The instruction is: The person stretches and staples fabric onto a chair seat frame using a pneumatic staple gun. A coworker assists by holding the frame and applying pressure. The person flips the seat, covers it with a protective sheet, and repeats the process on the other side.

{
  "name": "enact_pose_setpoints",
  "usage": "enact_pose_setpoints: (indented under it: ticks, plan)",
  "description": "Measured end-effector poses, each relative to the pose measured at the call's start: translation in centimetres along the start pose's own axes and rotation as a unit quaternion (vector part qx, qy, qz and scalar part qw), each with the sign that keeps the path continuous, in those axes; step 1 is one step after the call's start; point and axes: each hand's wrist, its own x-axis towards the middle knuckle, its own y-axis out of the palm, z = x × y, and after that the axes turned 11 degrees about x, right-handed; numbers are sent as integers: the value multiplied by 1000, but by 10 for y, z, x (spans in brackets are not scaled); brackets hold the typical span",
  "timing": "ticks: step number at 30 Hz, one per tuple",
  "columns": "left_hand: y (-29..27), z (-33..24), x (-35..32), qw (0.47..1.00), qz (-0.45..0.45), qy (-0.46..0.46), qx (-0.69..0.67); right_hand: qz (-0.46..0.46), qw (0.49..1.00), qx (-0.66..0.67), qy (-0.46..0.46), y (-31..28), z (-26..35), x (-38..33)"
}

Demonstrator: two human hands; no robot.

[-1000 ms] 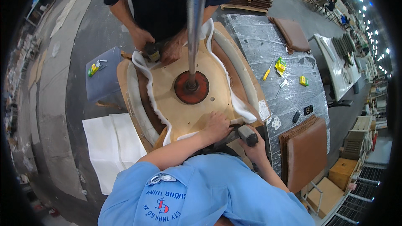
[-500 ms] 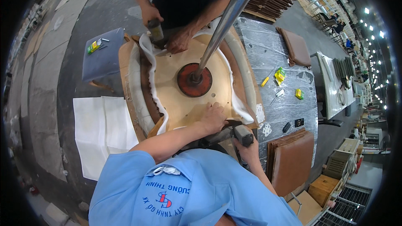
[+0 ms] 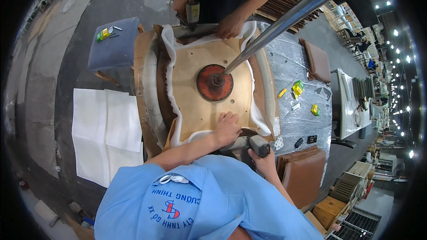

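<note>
A pale plywood seat board [image 3: 187,102] lies in front of me, with white padding [image 3: 170,80] and a brown seat cover [image 3: 163,69] around its edges. Upon its middle sits a round red-and-black disc [image 3: 203,90] at the end of a slanting metal rod [image 3: 278,31]. My left hand [image 3: 227,129] is bent over the near edge, fingers closed at the cover's edge; its thumb is hidden. In my right hand [image 3: 264,162] is a grey staple gun [image 3: 259,144], its nose along the near edge beside my left hand.
Across the board, a co-worker presses the far edge with one hand [image 3: 230,26] and holds another staple gun [image 3: 192,12]. A blue padded stool [image 3: 113,49] and white sheets [image 3: 106,133] lie left. On the plastic-covered table [image 3: 307,120] at right are yellow-green boxes [image 3: 297,89] and stacked brown panels [image 3: 303,171].
The co-worker's staple gun has moved to the far edge and their other hand has shifted right. The seat board has turned slightly, while the rod leans further right. My hands keep their places.
</note>
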Motion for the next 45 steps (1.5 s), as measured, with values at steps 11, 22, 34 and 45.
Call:
enact_pose_setpoints:
  ticks: [11,22,34,45]
  plan:
    - [3,-2,-1,997,-59,-39,-35,91,988,14,127,1,63,40]
    - [2,1,-3,996,-89,-25,3,70,991,-32,109,9,76,54]
    - [-2,6,-6,993,-89,-53,-52,71,991,12,113,18,70,44]
    - [2,5,-6,994,-78,-66,-50,58,987,-70,131,25,77,52]
